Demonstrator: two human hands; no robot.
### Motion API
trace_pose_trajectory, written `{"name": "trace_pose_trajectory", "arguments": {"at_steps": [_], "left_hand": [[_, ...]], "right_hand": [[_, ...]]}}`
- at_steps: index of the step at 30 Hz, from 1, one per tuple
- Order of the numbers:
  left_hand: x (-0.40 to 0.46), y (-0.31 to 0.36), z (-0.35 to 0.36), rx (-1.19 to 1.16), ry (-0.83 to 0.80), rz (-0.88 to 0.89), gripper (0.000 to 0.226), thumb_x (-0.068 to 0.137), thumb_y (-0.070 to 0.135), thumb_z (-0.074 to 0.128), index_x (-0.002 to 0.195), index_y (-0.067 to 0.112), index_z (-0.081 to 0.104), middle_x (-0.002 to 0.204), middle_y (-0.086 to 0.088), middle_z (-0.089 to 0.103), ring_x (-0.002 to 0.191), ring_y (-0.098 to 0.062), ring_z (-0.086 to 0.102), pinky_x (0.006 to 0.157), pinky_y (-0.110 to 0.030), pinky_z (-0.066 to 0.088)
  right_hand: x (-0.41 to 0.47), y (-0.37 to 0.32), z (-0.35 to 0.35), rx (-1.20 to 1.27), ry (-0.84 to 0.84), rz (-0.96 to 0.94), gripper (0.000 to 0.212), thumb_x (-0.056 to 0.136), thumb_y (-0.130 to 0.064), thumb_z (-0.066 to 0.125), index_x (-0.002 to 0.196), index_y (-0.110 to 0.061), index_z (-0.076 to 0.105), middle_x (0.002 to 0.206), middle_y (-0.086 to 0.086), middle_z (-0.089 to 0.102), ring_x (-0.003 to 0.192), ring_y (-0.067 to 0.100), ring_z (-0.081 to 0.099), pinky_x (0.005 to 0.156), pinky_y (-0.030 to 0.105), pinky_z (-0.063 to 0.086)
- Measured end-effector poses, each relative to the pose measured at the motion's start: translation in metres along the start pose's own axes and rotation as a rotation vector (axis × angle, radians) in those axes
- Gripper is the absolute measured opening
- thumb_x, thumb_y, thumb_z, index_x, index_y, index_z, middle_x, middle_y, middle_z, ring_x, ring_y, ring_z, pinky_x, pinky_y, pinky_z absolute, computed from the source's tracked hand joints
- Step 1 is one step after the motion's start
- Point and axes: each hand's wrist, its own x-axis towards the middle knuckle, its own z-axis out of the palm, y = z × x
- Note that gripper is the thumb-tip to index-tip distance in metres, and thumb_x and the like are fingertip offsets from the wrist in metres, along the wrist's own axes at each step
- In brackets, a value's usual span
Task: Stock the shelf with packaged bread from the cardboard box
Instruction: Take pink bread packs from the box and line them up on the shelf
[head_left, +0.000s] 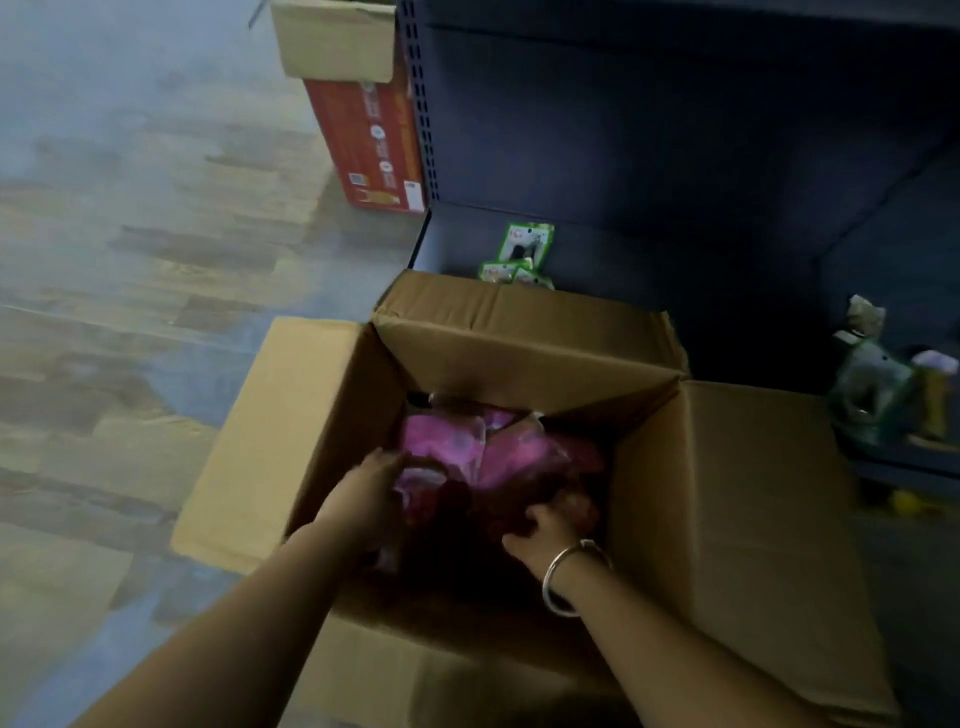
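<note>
An open cardboard box (519, 338) stands on the floor in front of a dark blue shelf (649, 171). Pink bread packages (498, 452) lie inside it. Both my arms reach down into the box. My left hand (366, 493) lies against the left side of the pink packages, and its fingertips are hidden behind them. My right hand (550, 525), with a silver bangle on the wrist, has its fingers curled round a package at the right side of the heap. The picture is dim and blurred.
Green packages (522, 252) stand on the low shelf behind the box. More green and yellow packages (878, 395) sit on the shelf at the right. A red and brown carton (358, 104) leans by the shelf's upright. Wood-pattern floor (130, 312) stretches to the left.
</note>
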Motion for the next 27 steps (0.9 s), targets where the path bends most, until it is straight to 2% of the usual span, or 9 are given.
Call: {"name": "trace_pose_trajectory", "arguments": {"at_steps": [1, 3, 8, 11, 14, 17, 20, 24, 27], "left_hand": [[0.018, -0.002, 0.010, -0.027, -0.041, 0.017, 0.057, 0.081, 0.012, 0.063, 0.131, 0.035, 0.048, 0.135, 0.010, 0.049, 0.128, -0.014, 0.047, 0.104, -0.024, 0.039], [0.055, -0.004, 0.031, 0.021, -0.088, 0.048, 0.043, 0.085, 0.023, 0.061, 0.124, 0.038, 0.053, 0.133, 0.007, 0.054, 0.119, -0.013, 0.054, 0.103, -0.032, 0.044], [0.117, -0.013, 0.073, 0.302, -0.117, -0.001, 0.048, 0.094, 0.041, 0.045, 0.138, 0.023, 0.038, 0.146, -0.005, 0.038, 0.133, -0.024, 0.038, 0.107, -0.040, 0.033], [0.124, -0.034, 0.078, 0.236, -0.137, -0.059, 0.044, 0.086, 0.042, 0.058, 0.124, 0.021, 0.051, 0.129, -0.003, 0.056, 0.117, -0.022, 0.054, 0.097, -0.036, 0.045], [0.127, -0.043, 0.074, 0.152, -0.143, -0.083, 0.042, 0.081, 0.035, 0.067, 0.117, 0.015, 0.058, 0.120, -0.005, 0.062, 0.109, -0.021, 0.060, 0.093, -0.032, 0.049], [0.129, -0.037, 0.071, 0.140, -0.123, -0.059, 0.037, 0.088, 0.033, 0.060, 0.121, 0.015, 0.058, 0.122, -0.004, 0.062, 0.112, -0.022, 0.059, 0.095, -0.033, 0.048], [0.130, -0.025, 0.073, 0.091, -0.090, -0.002, 0.031, 0.088, 0.029, 0.059, 0.117, 0.019, 0.061, 0.121, -0.003, 0.062, 0.110, -0.020, 0.059, 0.092, -0.030, 0.048], [0.130, -0.007, 0.078, -0.057, -0.062, 0.111, 0.024, 0.086, 0.018, 0.063, 0.107, 0.008, 0.069, 0.113, -0.006, 0.066, 0.103, -0.017, 0.060, 0.077, -0.016, 0.041], [0.130, 0.003, 0.084, -0.134, -0.108, 0.206, 0.028, 0.081, -0.008, 0.055, 0.104, -0.002, 0.070, 0.110, -0.017, 0.068, 0.105, -0.024, 0.063, 0.065, 0.001, 0.038]], "right_hand": [[0.015, 0.002, 0.009, -0.037, -0.047, 0.005, 0.052, 0.086, -0.025, 0.062, 0.131, -0.007, 0.047, 0.126, 0.008, 0.056, 0.114, 0.023, 0.054, 0.097, 0.028, 0.043], [0.049, 0.007, 0.027, -0.137, -0.124, -0.014, 0.048, 0.084, -0.028, 0.063, 0.127, -0.010, 0.053, 0.124, 0.008, 0.058, 0.113, 0.022, 0.056, 0.096, 0.026, 0.045], [0.107, 0.003, 0.060, -0.289, -0.175, -0.087, 0.043, 0.093, -0.024, 0.048, 0.134, -0.010, 0.047, 0.141, 0.014, 0.046, 0.130, 0.028, 0.045, 0.108, 0.031, 0.037], [0.117, 0.005, 0.076, -0.363, -0.194, -0.091, 0.044, 0.094, -0.026, 0.045, 0.136, -0.011, 0.046, 0.143, 0.015, 0.043, 0.131, 0.029, 0.043, 0.108, 0.032, 0.036], [0.119, 0.004, 0.081, -0.399, -0.168, -0.124, 0.044, 0.095, -0.023, 0.044, 0.137, -0.010, 0.044, 0.144, 0.015, 0.042, 0.131, 0.030, 0.042, 0.107, 0.032, 0.035], [0.120, -0.006, 0.080, -0.296, -0.078, -0.188, 0.041, 0.091, -0.023, 0.049, 0.131, -0.014, 0.051, 0.136, 0.012, 0.051, 0.125, 0.027, 0.050, 0.104, 0.030, 0.042], [0.123, -0.012, 0.071, -0.131, 0.080, -0.236, 0.036, 0.086, -0.024, 0.055, 0.122, -0.016, 0.058, 0.122, 0.013, 0.062, 0.113, 0.029, 0.059, 0.092, 0.029, 0.048], [0.121, -0.007, 0.056, -0.248, 0.283, -0.309, 0.033, 0.087, -0.031, 0.054, 0.112, -0.011, 0.059, 0.118, 0.013, 0.062, 0.110, 0.031, 0.058, 0.086, 0.032, 0.047], [0.115, 0.003, 0.042, -0.396, 0.336, -0.381, 0.035, 0.087, -0.030, 0.053, 0.116, -0.009, 0.051, 0.126, 0.010, 0.051, 0.116, 0.028, 0.051, 0.090, 0.032, 0.042]]}}
